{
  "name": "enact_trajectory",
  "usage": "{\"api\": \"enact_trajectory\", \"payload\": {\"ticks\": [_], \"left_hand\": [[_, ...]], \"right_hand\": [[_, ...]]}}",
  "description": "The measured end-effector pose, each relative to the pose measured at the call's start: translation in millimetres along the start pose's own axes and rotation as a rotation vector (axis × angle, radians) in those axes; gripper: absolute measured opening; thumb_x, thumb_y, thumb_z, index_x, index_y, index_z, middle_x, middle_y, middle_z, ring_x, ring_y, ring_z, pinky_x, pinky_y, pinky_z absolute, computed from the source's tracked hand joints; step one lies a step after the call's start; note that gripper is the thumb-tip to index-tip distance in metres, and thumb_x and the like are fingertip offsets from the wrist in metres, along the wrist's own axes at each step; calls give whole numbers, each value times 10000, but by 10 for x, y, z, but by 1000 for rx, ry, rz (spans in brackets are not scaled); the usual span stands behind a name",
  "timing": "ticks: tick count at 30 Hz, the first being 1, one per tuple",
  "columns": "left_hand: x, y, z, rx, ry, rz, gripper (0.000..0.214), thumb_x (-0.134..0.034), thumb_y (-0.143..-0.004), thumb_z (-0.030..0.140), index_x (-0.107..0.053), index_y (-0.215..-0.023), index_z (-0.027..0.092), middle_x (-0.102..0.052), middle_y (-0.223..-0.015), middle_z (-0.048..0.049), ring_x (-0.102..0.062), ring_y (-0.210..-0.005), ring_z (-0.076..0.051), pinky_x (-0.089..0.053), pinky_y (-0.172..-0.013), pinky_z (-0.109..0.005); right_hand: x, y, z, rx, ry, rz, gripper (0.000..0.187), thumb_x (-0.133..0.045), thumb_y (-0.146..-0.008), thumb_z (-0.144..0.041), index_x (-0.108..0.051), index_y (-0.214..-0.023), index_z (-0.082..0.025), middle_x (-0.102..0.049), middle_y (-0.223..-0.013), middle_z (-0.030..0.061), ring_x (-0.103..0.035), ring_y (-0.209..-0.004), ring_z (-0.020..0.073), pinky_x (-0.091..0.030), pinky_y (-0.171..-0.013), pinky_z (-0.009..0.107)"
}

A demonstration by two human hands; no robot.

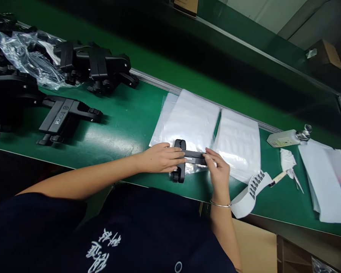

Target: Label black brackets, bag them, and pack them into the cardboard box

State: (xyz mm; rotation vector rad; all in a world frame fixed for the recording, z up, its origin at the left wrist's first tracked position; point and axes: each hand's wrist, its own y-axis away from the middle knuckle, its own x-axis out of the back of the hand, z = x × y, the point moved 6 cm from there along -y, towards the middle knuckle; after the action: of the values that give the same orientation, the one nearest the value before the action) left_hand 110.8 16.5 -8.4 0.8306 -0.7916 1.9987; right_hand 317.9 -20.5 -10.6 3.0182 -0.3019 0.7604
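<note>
A small black plastic bracket (180, 159) lies on the green bench near its front edge, partly on a stack of clear plastic bags (190, 121). My left hand (161, 157) rests flat on its left part, fingers stretched along it. My right hand (217, 168) pinches the bracket's right arm, where a pale label strip (191, 159) shows. A thin bangle circles my right wrist.
More black brackets (95, 68) and one marked bracket (59, 117) lie at the left with a crumpled clear bag (28, 57). A second bag stack (238, 146), a label sheet (251, 189), tweezers (295, 180), a white bottle (287, 137) and papers (326, 178) lie right.
</note>
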Motion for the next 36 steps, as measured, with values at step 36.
{"api": "enact_trajectory", "payload": {"ticks": [36], "left_hand": [[129, -429, 109, -345, -322, -395, 310, -501, -948, 403, -655, -1194, 293, -694, -1135, -82, -625, -948, -220, -440, -768, -315]], "right_hand": [[-45, 26, 170, 223, 301, -219, 414, -632, -873, -416, -607, -1276, -324, -635, -1306, 54, -493, -1298, 299, -210, -1137, 628]]}}
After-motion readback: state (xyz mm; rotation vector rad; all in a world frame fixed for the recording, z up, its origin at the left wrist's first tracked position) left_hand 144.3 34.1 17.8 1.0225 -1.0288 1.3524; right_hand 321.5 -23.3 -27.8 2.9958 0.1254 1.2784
